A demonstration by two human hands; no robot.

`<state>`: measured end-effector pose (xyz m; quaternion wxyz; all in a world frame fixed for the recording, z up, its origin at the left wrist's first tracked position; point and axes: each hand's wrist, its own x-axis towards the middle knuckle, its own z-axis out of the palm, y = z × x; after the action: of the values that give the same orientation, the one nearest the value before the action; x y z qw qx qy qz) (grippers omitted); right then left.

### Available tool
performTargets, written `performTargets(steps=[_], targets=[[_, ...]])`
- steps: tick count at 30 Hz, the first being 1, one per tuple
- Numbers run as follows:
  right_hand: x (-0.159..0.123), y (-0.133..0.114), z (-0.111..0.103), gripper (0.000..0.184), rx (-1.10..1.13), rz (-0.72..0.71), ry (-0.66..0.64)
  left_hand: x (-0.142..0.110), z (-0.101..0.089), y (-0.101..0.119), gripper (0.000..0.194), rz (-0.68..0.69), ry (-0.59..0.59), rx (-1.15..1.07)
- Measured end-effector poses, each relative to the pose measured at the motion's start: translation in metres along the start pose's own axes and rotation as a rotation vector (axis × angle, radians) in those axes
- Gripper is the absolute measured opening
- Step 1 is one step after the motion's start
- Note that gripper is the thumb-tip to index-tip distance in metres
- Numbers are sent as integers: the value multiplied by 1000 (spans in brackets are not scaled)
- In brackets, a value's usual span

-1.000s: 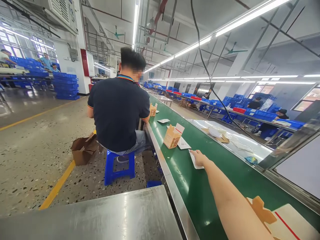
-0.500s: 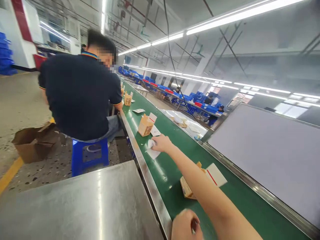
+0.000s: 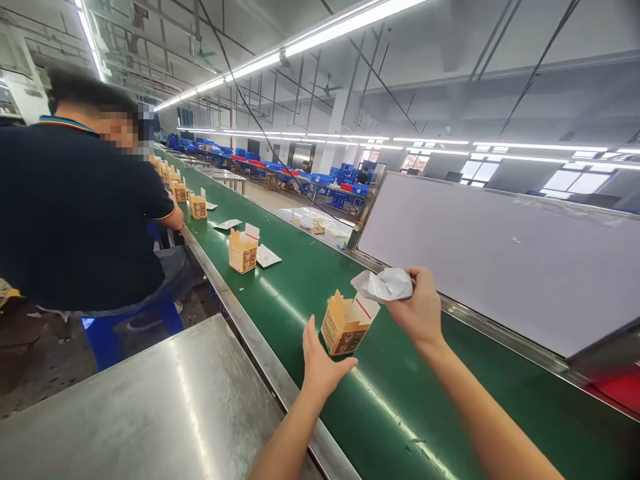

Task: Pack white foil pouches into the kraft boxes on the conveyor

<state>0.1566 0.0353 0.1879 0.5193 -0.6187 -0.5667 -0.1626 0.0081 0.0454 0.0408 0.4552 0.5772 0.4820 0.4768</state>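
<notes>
My right hand (image 3: 423, 303) grips a silvery-white foil pouch (image 3: 390, 285) in the air, just above and right of the nearest carton. That small tan carton (image 3: 344, 327) stands on the green conveyor belt (image 3: 295, 257), its top flaps up and a white flap with a red line showing. Beside its near left corner is my left hand (image 3: 320, 367), thumb and fingers spread around it; whether they touch the carton I cannot tell. Farther up the belt stands another open carton (image 3: 243, 251), with a flat silvery pouch (image 3: 269, 257) lying next to it.
A co-worker (image 3: 80, 207) in a dark shirt sits at the belt's left side. More cartons (image 3: 198, 204) and a pouch (image 3: 228, 225) line the belt ahead. A steel table (image 3: 150, 393) adjoins it at lower left; a pale panel (image 3: 475, 247) rises along the right.
My right hand has lifted the pouch off the belt and drawn it back over the nearest carton. My left hand has come forward and opened beside that carton. The view has swung right.
</notes>
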Motion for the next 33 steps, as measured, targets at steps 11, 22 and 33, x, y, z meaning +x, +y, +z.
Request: performTargets(steps=[11, 22, 33], targets=[[-59, 22, -23, 31, -42, -165, 24, -2, 32, -18, 67, 144, -100, -41], [-103, 14, -51, 41, -267, -601, -416, -33, 35, -7, 55, 462, -112, 98], [-79, 8, -76, 34, -170, 124, -1200, -45, 33, -12, 78, 561, -375, 163]])
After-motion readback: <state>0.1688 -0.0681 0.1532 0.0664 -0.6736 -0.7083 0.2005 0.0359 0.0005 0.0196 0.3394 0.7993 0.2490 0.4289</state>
